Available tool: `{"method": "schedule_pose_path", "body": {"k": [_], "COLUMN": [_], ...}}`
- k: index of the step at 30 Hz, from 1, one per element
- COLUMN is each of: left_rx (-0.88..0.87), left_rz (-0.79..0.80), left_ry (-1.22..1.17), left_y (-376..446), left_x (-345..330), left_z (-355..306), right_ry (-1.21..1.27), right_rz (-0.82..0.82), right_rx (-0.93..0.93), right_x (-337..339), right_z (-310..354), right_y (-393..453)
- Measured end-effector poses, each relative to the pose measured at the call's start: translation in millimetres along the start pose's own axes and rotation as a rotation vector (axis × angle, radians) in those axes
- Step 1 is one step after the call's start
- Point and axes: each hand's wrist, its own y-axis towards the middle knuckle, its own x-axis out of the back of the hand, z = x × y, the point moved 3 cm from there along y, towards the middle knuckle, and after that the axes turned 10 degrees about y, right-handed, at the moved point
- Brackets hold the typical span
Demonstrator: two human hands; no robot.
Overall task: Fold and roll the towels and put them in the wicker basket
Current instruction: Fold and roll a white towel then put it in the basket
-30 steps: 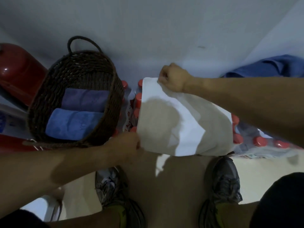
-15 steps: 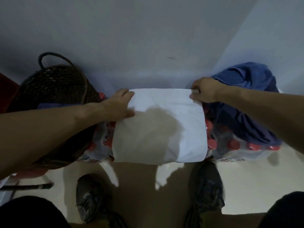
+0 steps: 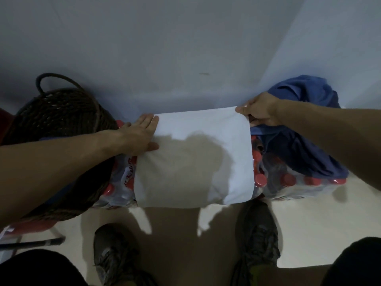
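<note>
Pinning white towel (image 3: pixel 193 157) flat with left hand (image 3: pixel 140 135), right hand (image 3: pixel 260 112) pinching far-right corner: we judge it light, limp; grip corners.

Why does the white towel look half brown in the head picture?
Head view: a dark shadow lies over the white towel and the floor, seemingly cast by the person; the far strip between the left hand and right hand stays bright.

Red print on bottle-pack wrap (image 3: pixel 128 178), illegible.
</note>
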Motion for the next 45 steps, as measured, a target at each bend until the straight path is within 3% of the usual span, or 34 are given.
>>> {"method": "schedule_pose_path", "body": {"k": [6, 10, 13, 17, 20, 23, 26, 34, 39, 45], "left_rx": [0.004, 0.027, 0.017, -0.289, -0.431, -0.409, -0.402, -0.386, -0.365, -0.331], "left_rz": [0.010, -0.002, -0.160, -0.421, -0.352, -0.367, -0.353, -0.306, -0.277, -0.206], "left_ry": [-0.027, 0.038, 0.121, -0.236, -0.258, -0.073, -0.060, 0.018, 0.140, 0.186], "left_y": [-1, -2, 2, 20, 36, 51, 59, 68, 69, 71], "left_x": [-1, 11, 42, 76, 75, 66, 60, 58, 73, 89], "left_z": [0, -4, -21, -86, -126, -133, -132, -130, -136, -144], "right_ry": [-0.222, -0.413, -0.488, -0.265, -0.321, -0.302, -0.131, 0.149, 0.185, 0.135], "right_rz": [-0.219, -0.236, -0.180, -0.022, 0.086, 0.154, 0.144, 0.467, 0.363, 0.339], "right_rx": [0.089, 0.132, 0.135, -0.070, -0.015, 0.098, 0.106, -0.219, -0.203, -0.480], "right_x": [-9, -15, -18, -21, -27, -34, -33, -37, -28, -20], "right_z": [-7, 0, 2, -18, -28, -35, -41, -81, -112, -143], "right_y": [4, -5, -24, -53, -70, -80, -90, -146, -163, -169]}}
